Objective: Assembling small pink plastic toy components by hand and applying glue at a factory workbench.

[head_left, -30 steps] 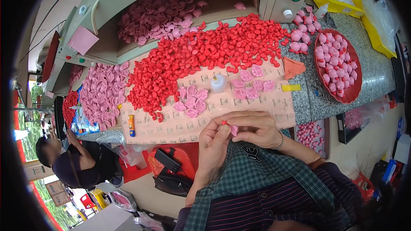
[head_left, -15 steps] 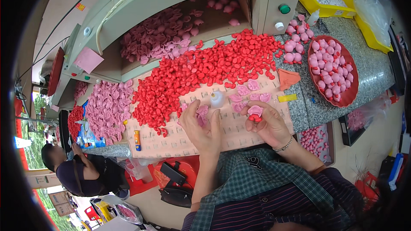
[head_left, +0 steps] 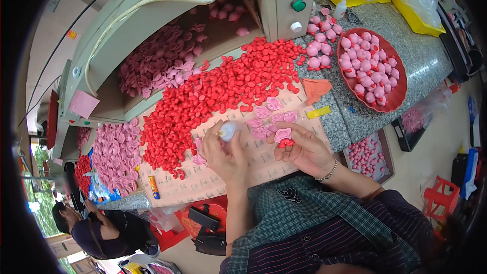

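Note:
My left hand (head_left: 223, 160) has its thumb and fingers around a small whitish squeeze bottle (head_left: 230, 131) with a yellowish tip, tilted to the left. Between the thumb and fingers of my right hand (head_left: 308, 153) is a small pink, hollow molded piece (head_left: 283, 134) with a pale rim. Red bean-shaped parts (head_left: 286, 143) show at its lower edge. Several loose pink pieces (head_left: 261, 112) lie on the paper-covered worktop (head_left: 258, 165) just beyond my right hand. Another pink piece (head_left: 199, 159) lies beside my left hand.
A heap of red parts (head_left: 218, 86) spreads across the paper, with pink pieces (head_left: 117, 157) at left. Behind stands a grey machine (head_left: 165, 0) holding more pink pieces. A red bowl (head_left: 401, 94) of pink balls is at right. A co-worker (head_left: 104, 231) is at lower left.
The bottle stood upright on the paper beside my left hand; now that hand has it, tilted. My right hand still holds the pink piece. The whole view has shifted, moving the scene leftward.

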### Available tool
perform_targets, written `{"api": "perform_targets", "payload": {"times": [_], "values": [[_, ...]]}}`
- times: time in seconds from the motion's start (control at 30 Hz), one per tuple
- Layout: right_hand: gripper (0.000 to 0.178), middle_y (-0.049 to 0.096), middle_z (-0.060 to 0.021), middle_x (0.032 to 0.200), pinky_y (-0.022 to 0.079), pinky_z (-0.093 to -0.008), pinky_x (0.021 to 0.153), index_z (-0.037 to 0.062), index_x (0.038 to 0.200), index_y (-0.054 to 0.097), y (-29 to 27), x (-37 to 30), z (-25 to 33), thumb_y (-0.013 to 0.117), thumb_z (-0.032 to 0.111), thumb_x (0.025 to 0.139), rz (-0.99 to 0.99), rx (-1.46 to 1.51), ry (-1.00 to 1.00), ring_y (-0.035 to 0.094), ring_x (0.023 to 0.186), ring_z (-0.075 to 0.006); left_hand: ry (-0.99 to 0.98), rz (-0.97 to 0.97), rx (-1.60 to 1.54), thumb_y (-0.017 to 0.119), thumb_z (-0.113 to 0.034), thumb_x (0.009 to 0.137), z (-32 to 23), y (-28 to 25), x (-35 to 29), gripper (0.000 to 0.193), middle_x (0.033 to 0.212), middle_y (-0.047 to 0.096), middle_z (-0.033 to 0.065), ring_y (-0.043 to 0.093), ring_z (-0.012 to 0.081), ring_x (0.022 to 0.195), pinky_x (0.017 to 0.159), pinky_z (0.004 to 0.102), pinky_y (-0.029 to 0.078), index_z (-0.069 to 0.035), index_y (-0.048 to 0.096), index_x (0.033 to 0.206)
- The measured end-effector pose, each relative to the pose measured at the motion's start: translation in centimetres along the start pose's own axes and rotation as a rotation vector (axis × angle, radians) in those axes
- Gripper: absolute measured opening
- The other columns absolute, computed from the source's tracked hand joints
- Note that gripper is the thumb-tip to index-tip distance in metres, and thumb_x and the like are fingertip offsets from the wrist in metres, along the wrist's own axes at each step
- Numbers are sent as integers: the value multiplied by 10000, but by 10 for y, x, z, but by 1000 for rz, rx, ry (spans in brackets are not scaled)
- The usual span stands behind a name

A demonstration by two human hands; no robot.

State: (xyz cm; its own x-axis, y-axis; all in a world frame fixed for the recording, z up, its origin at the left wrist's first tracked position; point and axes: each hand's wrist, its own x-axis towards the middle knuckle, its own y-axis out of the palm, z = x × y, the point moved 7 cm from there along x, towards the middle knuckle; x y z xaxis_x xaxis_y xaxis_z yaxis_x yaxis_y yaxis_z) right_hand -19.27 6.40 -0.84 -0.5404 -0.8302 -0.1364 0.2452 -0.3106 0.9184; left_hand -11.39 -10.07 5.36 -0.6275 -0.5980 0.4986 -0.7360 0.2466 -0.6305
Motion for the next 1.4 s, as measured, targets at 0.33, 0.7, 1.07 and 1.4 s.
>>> {"api": "perform_targets", "payload": {"times": [0.33, 0.7, 1.07, 1.4], "values": [[435, 600, -201, 1254, 519, -366, 895, -9, 1397, 450, 5, 2, -5, 492, 220, 1029, 25, 2, 21, 657, 949, -241, -382, 286, -1015, 540, -106, 982, -8, 3, -59, 428, 1140, 617, 188, 630, 227, 1014, 916, 349, 485, 35, 401, 1362], [301, 606, -142, 1179, 541, -303, 762, -16, 1256, 569, 36, -10, 11, 560, 63, 966, 248, -1489, -566, 659, 886, -238, -336, -2, -854, 589, -60, 956, 13, 9, -68, 429, 1230, 520, 153, 604, 280, 1125, 954, 380, 505, 0, 380, 1326], [344, 582, -177, 1138, 556, -374, 716, -40, 1133, 613, 36, -14, 1, 620, 3, 792, 167, -1872, -723, 656, 894, -312, -284, 22, -549, 529, 4, 972, 17, 15, -84, 433, 1248, 520, 155, 549, 208, 1119, 972, 326, 460, 42, 374, 1374], [194, 644, -188, 1028, 527, -364, 775, -48, 1056, 661, 31, -51, 23, 625, -9, 870, 151, -1531, -817, 648, 914, -307, -371, 42, -711, 583, -25, 963, 18, 21, -73, 465, 1216, 552, 186, 608, 247, 1094, 950, 353, 502, 61, 370, 1367]]}}
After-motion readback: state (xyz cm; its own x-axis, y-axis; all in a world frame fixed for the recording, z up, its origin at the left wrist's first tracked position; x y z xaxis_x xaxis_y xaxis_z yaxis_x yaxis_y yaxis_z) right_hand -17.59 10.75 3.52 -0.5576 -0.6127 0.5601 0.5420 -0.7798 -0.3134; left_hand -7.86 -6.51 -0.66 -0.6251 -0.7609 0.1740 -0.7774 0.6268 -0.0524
